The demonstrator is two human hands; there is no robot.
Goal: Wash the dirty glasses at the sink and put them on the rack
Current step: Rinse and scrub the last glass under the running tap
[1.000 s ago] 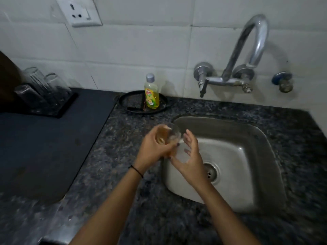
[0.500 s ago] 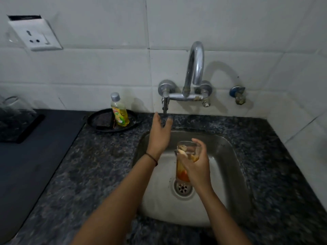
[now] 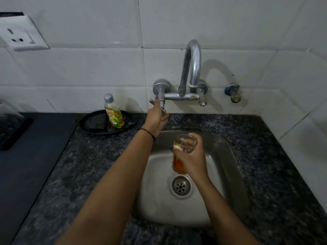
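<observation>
My right hand grips a clear glass with orange residue at its bottom, held upright over the steel sink just above the drain. My left hand reaches up to the wall tap and closes around its left lever handle. No water is running from the spout. At the far left edge the dark rack holds clear glasses, only partly in view.
A yellow dish-soap bottle stands in a round black tray left of the tap. A blue-capped valve sticks out of the tiled wall at the right. Dark granite counter surrounds the sink; a socket is upper left.
The glass passed from both hands at the sink's left rim to my right hand over the drain. My left hand let go, rose to the tap and took its left lever.
</observation>
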